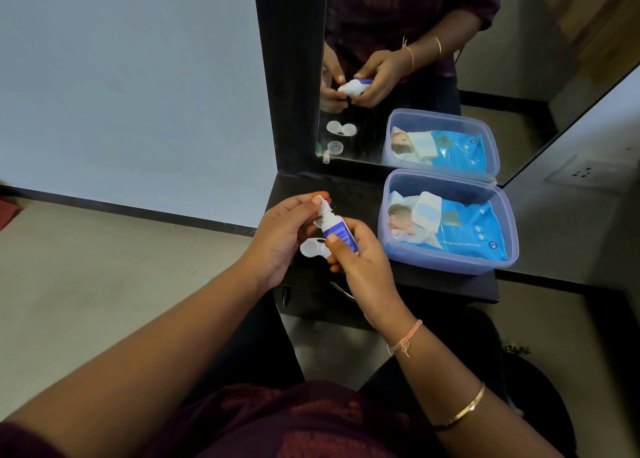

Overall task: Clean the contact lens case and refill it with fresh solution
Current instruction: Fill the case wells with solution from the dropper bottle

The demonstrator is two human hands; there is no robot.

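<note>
My right hand [360, 260] grips the body of a small white solution bottle [337, 231] with a blue label, tilted with its tip pointing up and left. My left hand [284, 236] pinches the bottle's white cap [325, 205] between thumb and fingers. The clear contact lens case [313, 249] lies on the black shelf [360, 194] just under my hands, partly hidden by them. In the mirror [450, 87], the case's wells look uncovered and a loose lid lies beside it.
A translucent blue plastic tub [446, 262] holding a blue pack of baby wet wipes [464, 231] stands on the shelf to the right of my hands, against the mirror. The shelf's front edge is close below my hands. A grey wall and floor lie left.
</note>
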